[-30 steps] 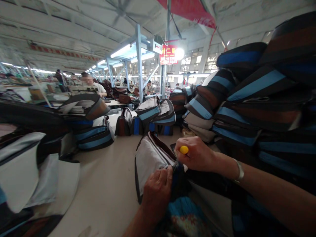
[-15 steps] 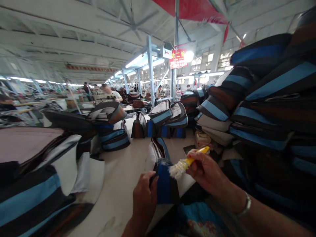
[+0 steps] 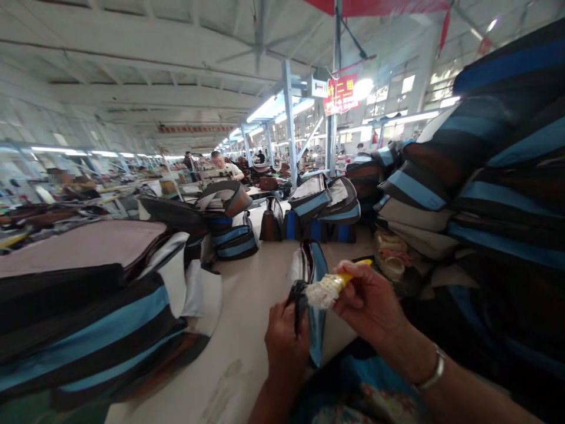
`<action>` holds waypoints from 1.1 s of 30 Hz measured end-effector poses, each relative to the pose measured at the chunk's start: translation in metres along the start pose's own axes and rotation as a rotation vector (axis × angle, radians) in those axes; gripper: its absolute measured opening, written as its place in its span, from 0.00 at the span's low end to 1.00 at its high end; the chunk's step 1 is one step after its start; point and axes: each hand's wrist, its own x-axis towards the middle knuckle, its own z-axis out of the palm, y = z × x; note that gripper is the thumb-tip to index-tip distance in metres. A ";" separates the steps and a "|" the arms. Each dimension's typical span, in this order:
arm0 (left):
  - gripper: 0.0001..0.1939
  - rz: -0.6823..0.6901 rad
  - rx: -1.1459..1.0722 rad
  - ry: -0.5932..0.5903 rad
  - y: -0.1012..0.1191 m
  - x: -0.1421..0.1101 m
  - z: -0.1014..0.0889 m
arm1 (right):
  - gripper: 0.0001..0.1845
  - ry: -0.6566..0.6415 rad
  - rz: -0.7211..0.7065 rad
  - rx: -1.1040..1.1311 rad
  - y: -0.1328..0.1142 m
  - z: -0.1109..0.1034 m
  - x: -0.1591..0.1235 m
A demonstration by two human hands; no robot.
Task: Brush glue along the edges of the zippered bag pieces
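My right hand (image 3: pixel 373 303) pinches the yellow handle of a paintbrush (image 3: pixel 321 292), whose clumped whitish bristles point left. Those bristles are at the near top edge of a fabric bag piece (image 3: pixel 318 265); whether they touch it I cannot tell. The piece stands on the table in front of me, with a light blue band on its right side and a pale lining inside. Closed on its dark near end is my left hand (image 3: pixel 289 330), its fingertips partly hidden behind the fabric.
A pale worktable (image 3: pixel 238 306) lies beneath, bearing a stack of striped bag pieces (image 3: pixel 101 330) at left. More pieces (image 3: pixel 507 200) pile high at right. An open jar (image 3: pixel 394 265) stands beyond my right hand. Behind, a person (image 3: pixel 227 168) sits at another table.
The bag piece has turned, so its light blue side shows instead of the dark blue-striped end. My left hand turned with it. The view has swung left, and the brush stays close to the piece.
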 end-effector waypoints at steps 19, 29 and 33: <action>0.09 -0.175 -0.378 -0.209 0.038 0.042 -0.040 | 0.05 -0.406 -0.980 -1.262 -0.027 0.019 0.002; 0.11 -0.173 -0.352 -0.173 0.030 0.043 -0.038 | 0.05 -0.543 -1.097 -1.408 -0.022 0.018 0.001; 0.12 -0.088 -0.255 -0.149 0.021 0.055 -0.056 | 0.05 -0.230 -1.119 -1.255 -0.042 0.013 0.001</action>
